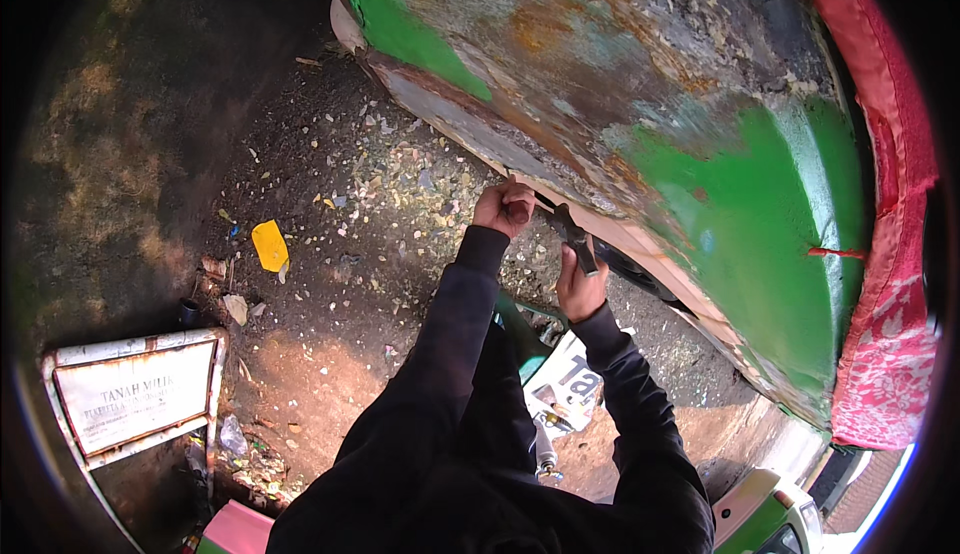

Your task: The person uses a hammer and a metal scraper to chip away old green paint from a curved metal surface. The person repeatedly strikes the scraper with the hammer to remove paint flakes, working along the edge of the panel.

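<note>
In front of me is a vehicle body panel, with green paint at its edges and a scraped, rusty, bare area across the middle. My left hand is closed around a tool with a reddish-brown handle. Its thin shaft points up at the panel's pale lower edge; whether the tip touches cannot be made out. To the right, my right hand grips a hammer, its dark head just below that edge and apart from the handle's end. Most of the hammer's handle is hidden.
Paint flakes and a yellow scrap litter the ground. A rusty-framed sign bearing writing stands at left. By my legs lie a printed white sheet and a metal tool. Red cloth hangs along the panel's right side.
</note>
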A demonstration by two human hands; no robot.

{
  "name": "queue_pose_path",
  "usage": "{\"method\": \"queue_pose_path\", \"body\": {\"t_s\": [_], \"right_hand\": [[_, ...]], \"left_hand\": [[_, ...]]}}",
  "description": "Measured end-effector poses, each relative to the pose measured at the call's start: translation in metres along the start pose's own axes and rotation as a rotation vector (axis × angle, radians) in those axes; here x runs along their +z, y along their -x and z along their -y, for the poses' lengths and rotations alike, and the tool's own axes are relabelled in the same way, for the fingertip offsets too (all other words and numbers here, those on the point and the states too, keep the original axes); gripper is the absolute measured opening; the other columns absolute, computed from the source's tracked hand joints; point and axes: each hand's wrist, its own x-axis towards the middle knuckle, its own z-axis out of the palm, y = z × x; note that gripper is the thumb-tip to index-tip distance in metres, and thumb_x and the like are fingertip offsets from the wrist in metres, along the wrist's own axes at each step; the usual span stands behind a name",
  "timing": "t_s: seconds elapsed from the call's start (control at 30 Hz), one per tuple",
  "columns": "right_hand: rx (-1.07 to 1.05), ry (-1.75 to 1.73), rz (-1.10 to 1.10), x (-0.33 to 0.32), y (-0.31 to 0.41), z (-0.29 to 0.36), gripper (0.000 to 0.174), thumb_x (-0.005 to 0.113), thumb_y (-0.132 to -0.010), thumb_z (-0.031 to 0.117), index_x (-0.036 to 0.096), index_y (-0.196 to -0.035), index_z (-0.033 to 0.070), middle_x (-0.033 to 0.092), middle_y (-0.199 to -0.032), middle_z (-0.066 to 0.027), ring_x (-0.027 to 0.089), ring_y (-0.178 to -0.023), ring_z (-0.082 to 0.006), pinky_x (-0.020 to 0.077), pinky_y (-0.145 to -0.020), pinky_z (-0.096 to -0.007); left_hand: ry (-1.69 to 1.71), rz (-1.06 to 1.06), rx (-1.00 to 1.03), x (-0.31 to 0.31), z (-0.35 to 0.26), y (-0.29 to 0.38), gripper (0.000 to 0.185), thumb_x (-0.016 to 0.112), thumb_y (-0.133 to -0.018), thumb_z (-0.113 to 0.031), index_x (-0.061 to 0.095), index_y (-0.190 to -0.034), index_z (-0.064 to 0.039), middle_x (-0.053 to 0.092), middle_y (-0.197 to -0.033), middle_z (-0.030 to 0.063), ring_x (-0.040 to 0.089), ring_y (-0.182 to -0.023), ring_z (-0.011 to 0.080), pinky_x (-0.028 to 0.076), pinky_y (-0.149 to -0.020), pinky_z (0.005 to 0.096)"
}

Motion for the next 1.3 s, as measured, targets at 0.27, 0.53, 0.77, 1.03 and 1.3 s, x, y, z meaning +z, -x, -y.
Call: {"method": "queue_pose_path", "body": {"t_s": [0.27,0.53,0.77,1.03,1.3], "right_hand": [[-0.231,0.022,0.038,0.002,-0.002,0.017,0.009,0.051,-0.085,0.009,0.05,-0.085,0.001,0.05,-0.057,-0.016,0.053,-0.045,-0.0344,0.0394,-0.041,-0.039],[-0.028,0.012,0.241,0.007,-0.003,0.01,0.01,0.056,-0.08,0.006,0.05,-0.085,0.001,0.051,-0.063,-0.0164,0.052,-0.045,-0.0384,0.0415,-0.043,-0.0441],[-0.325,-0.029,0.074,-0.003,0.013,0.016,0.025,0.06,-0.074,0.006,0.054,-0.097,-0.001,0.053,-0.076,-0.0153,0.055,-0.052,-0.0355,0.0447,-0.047,-0.041],[-0.36,-0.122,0.078,-0.001,0.008,0.036,0.024,0.057,-0.079,0.004,0.049,-0.101,-0.002,0.054,-0.066,-0.0172,0.058,-0.054,-0.0373,0.0449,-0.046,-0.0423],[-0.15,-0.132,0.22,0.001,0.011,0.043,0.016,0.056,-0.08,0.003,0.053,-0.095,0.0,0.055,-0.073,-0.0151,0.055,-0.051,-0.0342,0.0432,-0.046,-0.0391]], "left_hand": [[-0.004,-0.007,0.056,-0.002,-0.003,0.002,0.012,0.041,-0.088,-0.003,0.046,-0.077,-0.003,0.038,-0.064,0.004,0.035,-0.048,0.0114,0.038,-0.048,0.0231],[-0.053,-0.076,0.06,0.002,-0.003,0.001,0.016,0.041,-0.092,-0.008,0.041,-0.076,-0.004,0.035,-0.059,0.0021,0.037,-0.045,0.0113,0.038,-0.047,0.0249],[-0.012,-0.097,0.057,0.005,0.002,0.006,0.016,0.043,-0.092,-0.008,0.039,-0.076,-0.004,0.035,-0.059,0.0012,0.037,-0.044,0.0106,0.037,-0.048,0.0235],[-0.08,-0.058,-0.099,-0.011,-0.022,0.019,0.021,0.045,-0.093,-0.011,0.039,-0.074,-0.005,0.034,-0.057,-0.001,0.033,-0.043,0.0093,0.037,-0.044,0.0231],[-0.166,-0.094,-0.11,-0.025,-0.03,0.027,0.017,0.048,-0.093,-0.014,0.043,-0.082,-0.001,0.032,-0.055,-0.0046,0.03,-0.041,0.0042,0.032,-0.039,0.0177]]}}
